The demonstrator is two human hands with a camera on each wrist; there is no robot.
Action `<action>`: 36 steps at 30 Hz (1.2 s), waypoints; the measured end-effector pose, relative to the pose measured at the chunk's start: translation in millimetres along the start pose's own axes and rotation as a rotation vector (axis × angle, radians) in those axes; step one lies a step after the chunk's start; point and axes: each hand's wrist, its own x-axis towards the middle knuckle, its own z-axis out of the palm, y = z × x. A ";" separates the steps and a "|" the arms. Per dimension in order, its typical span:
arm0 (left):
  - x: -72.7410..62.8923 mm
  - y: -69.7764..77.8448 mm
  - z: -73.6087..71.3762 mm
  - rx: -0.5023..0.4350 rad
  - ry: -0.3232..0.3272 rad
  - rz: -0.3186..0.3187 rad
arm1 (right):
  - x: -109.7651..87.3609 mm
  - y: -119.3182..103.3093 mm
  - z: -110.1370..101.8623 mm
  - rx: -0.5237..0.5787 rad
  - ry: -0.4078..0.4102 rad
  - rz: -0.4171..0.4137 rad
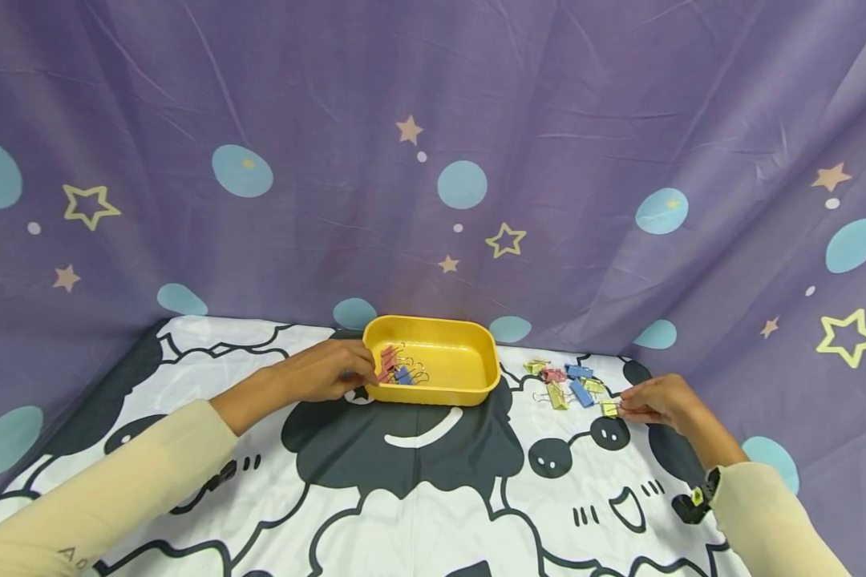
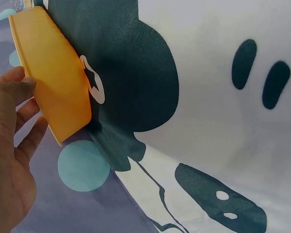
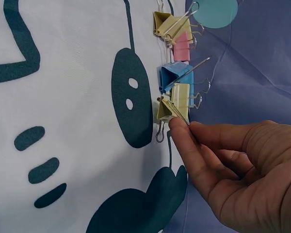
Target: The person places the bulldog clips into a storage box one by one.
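My left hand [image 1: 335, 370] is at the left end of a yellow plastic tray [image 1: 469, 394], its fingers [image 2: 26, 86] curled at the rim and gripping it. Inside the tray's left part lie pink binder clips [image 1: 387, 358] and a blue binder clip [image 1: 403, 376]. Over on the right, my right hand [image 1: 657, 401] pinches the wire handle of a yellow binder clip [image 3: 166, 110] between thumb and fingertips. That clip sits at the near right edge of a loose group, close beside another yellow clip [image 3: 181, 97] and a blue clip [image 3: 170, 77].
The group on the cloth also has a pink clip [image 1: 554, 375] and several more yellow and blue ones. A white cloth [image 1: 433, 521] with dark cartoon prints covers the table. Behind hangs a purple curtain [image 1: 332, 200] with stars and dots.
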 end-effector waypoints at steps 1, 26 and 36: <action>0.1 0.2 -0.1 -0.001 -0.002 -0.002 | -0.5 0.2 -1.2 0.007 -0.007 0.001; 0.6 0.9 -0.7 0.026 -0.003 -0.001 | -1.0 0.4 -0.4 -0.014 -0.011 0.062; 0.4 0.4 -0.8 0.024 0.003 0.009 | -1.4 -2.6 1.2 -0.040 -0.034 0.087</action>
